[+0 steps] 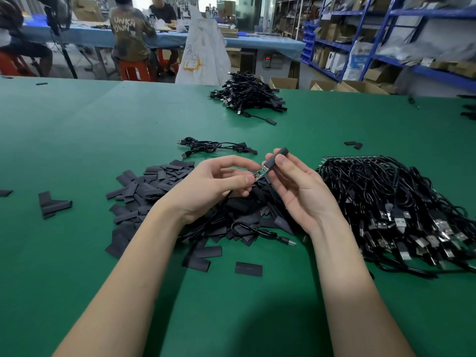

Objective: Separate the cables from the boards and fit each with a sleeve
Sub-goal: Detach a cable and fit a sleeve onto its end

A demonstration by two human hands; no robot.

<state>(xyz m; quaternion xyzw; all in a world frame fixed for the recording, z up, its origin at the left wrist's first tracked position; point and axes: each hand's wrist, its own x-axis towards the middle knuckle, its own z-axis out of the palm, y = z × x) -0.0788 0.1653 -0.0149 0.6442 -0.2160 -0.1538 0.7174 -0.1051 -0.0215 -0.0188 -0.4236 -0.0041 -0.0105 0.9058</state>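
Cable [224, 202] and its small green board [262, 172] sit between the two hands, raised above the counter [77, 130] near its middle. A black sleeve [277, 157] is partly slid over the far end of the board, its free end pointing up and away. The left hand [216, 186] pinches the near end of the board between thumb and forefinger, the other fingers [231, 161] curled loosely above; the cable drops from that hand to a loop with a USB plug [289, 242] lying on the counter. The right hand [296, 186] pinches the sleeve between thumb and forefinger, palm turned inward.

Directly under the hands lies a heap of loose sleeves [144, 191], spreading left and toward the person, with strays [52, 203] well apart on the left and one flat piece [248, 268] near the forearms. Just right of the right hand is a dense bundle of cables [386, 202], their plugs fanned toward the near edge. Beyond the hands rest a few sleeved cables [213, 145], and further back, near the far edge, a larger finished pile [248, 95]. Open green surface lies to the far left, between the two back piles, and along the near edge around the forearms.
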